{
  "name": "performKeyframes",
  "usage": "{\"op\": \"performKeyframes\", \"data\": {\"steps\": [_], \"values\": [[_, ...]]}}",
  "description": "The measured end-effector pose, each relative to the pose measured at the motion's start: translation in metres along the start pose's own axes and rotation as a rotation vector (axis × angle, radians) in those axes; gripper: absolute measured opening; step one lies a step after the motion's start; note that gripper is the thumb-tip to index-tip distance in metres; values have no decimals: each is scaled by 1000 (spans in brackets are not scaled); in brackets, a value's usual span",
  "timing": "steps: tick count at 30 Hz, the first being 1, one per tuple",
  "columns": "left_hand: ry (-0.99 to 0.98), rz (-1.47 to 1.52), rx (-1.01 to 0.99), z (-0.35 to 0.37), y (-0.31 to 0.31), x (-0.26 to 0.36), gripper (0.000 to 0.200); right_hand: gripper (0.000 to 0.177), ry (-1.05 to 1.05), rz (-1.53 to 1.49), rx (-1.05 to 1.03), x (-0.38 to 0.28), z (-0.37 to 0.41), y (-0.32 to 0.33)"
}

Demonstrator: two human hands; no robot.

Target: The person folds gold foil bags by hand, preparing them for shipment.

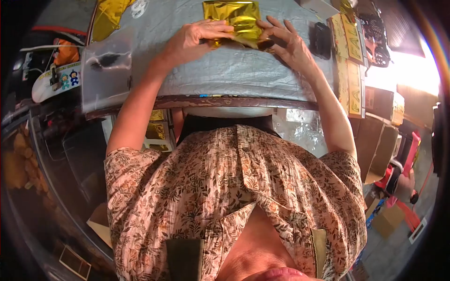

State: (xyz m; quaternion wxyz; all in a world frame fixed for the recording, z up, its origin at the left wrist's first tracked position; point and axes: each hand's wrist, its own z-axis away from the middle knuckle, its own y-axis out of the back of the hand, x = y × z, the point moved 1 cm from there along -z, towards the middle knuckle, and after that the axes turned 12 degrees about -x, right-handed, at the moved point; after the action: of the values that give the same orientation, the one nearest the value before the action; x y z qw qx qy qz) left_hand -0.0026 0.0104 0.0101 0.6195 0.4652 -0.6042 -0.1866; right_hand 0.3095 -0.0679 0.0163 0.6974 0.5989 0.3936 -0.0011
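Note:
A shiny gold foil packet [239, 16] lies on the grey-covered table, near the top of the view. My left hand [199, 37] is at its left near corner, with fingers pressed together on the foil. At the right near corner, the thumb and fingers of my right hand [286, 43] are closed on the foil edge. Between my hands the near edge of the foil is creased and gathered. My fingers cover parts of both near corners.
Yellow boxes [349, 75] line the table's right side, beside a small black object [321, 40]. On the left lie a clear plastic sheet [108, 70] and more gold foil [108, 18]. The table's worn front edge [201, 102] runs below my forearms. Cardboard boxes [377, 145] stand at right.

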Motion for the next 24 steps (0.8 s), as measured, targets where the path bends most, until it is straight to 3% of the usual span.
{"op": "performKeyframes", "data": {"steps": [5, 7, 10, 13, 19, 24], "values": [[136, -13, 201, 10, -2, 22, 59, 31, -47, -20, 41, -8, -5, 0], [195, 61, 418, 16, 0, 25, 55, 28, -41, -54, 36, -9, -4, 1], [232, -77, 344, 29, -3, 18, 39, 24, -51, -79, 10, -14, -6, 3], [203, 11, 322, 28, -4, 14, 29, 20, -79, -72, 13, -18, -7, 3], [194, -282, 249, 22, -1, 26, 23, 21, -69, -67, 14, -16, -5, 3], [183, -223, 295, 23, -6, 20, 13, 23, -77, -90, 10, -12, -4, 2]]}}
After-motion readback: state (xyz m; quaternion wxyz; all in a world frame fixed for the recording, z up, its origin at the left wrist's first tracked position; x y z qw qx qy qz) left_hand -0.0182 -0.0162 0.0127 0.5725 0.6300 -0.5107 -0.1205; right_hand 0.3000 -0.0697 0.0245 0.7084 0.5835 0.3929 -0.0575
